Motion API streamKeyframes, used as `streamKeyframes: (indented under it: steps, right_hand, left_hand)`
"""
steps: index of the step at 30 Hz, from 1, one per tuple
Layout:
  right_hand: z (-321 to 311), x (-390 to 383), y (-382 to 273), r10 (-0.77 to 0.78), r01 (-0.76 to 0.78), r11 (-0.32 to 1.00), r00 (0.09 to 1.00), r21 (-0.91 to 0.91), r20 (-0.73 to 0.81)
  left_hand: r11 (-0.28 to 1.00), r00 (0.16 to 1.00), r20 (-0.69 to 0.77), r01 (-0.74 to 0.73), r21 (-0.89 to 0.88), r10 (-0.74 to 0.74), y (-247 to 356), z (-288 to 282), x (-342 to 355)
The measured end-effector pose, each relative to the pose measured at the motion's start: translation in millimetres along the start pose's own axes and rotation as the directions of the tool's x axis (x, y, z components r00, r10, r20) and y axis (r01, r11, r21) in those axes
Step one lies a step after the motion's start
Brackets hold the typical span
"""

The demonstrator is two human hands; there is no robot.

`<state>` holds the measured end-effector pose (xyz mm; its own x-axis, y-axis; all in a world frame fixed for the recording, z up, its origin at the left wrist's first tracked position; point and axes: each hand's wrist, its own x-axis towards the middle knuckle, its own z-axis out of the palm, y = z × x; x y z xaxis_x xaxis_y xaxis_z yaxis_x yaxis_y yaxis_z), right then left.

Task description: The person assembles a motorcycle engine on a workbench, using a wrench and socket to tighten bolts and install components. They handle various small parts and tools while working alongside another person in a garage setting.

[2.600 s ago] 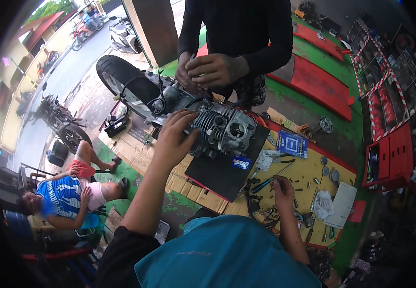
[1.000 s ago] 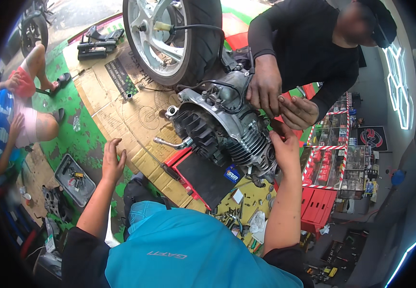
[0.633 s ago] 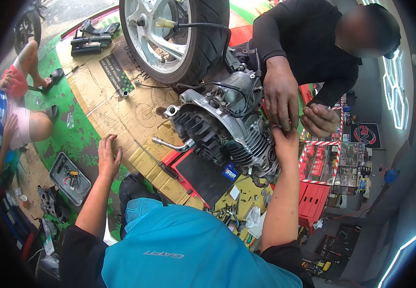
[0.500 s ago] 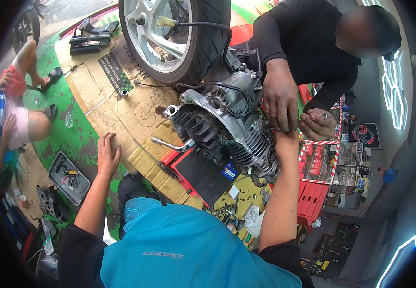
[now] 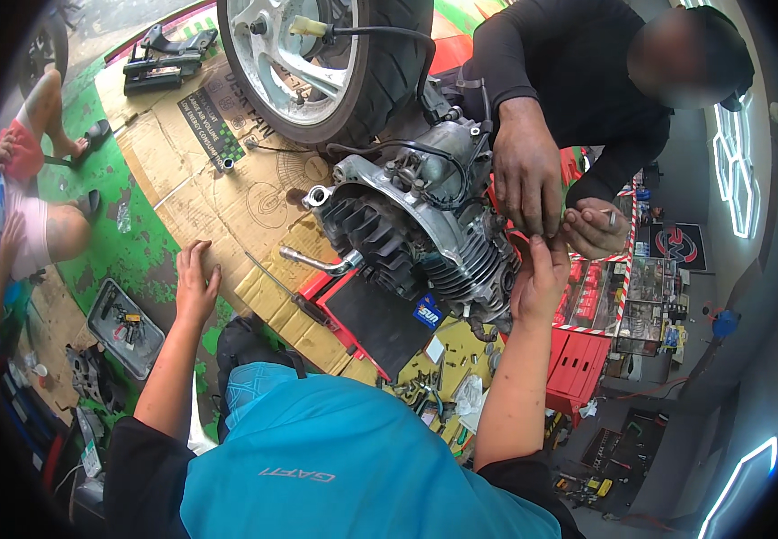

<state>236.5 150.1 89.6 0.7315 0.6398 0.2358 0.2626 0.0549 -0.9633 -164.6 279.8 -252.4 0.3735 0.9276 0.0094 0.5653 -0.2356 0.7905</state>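
Note:
A scooter engine (image 5: 425, 234) with a finned cylinder (image 5: 461, 269) and a black cooling fan (image 5: 366, 242) lies before me. At its right end is my right hand (image 5: 537, 280), fingers closed together beside the co-worker's fingertips; what they pinch, if anything, is hidden. The co-worker's one hand (image 5: 529, 171) reaches down there. Their other hand (image 5: 594, 229) is curled around a small thin piece. My left hand (image 5: 198, 286) hovers by the cardboard's left edge, fingers apart and holding nothing. A chrome wrench (image 5: 313, 262) sticks out from the fan's centre.
A wheel (image 5: 407, 72) rises behind the engine. Cardboard (image 5: 182, 189) carries a socket (image 5: 227, 164) and a screwdriver (image 5: 310, 310). Near me are a black-topped red stand (image 5: 380, 328) and scattered small parts (image 5: 425, 386). A grey tray (image 5: 142, 355) and another person (image 5: 48, 225) are at left.
My right hand has turned and drawn back slightly, showing more of its fingers by the co-worker's hands. My left hand stays apart from everything. The whole view has shifted slightly.

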Motion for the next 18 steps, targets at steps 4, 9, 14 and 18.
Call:
streamKeyframes:
  steps: [4,9,14,18]
  right_hand:
    - [-9,2,0,-0.017,0.03,0.986,0.996,-0.161,0.085]
    - [2,14,-3,-0.018,0.051,0.947,0.994,-0.317,0.108]
    - [7,34,-8,-0.036,0.053,0.974,0.996,-0.219,0.079]
    - [9,48,-22,-0.04,0.05,0.992,0.995,-0.119,0.091]
  left_hand:
    - [1.0,1.0,-0.006,-0.017,0.009,0.017,-1,0,-1]
    - [1.0,1.0,0.008,-0.009,0.016,0.008,-2,-1,0]
    - [1.0,1.0,0.014,0.0,0.01,0.0,-2,-2,1]
    - [1.0,1.0,0.019,0.014,0.002,-0.014,-1,-2,1]
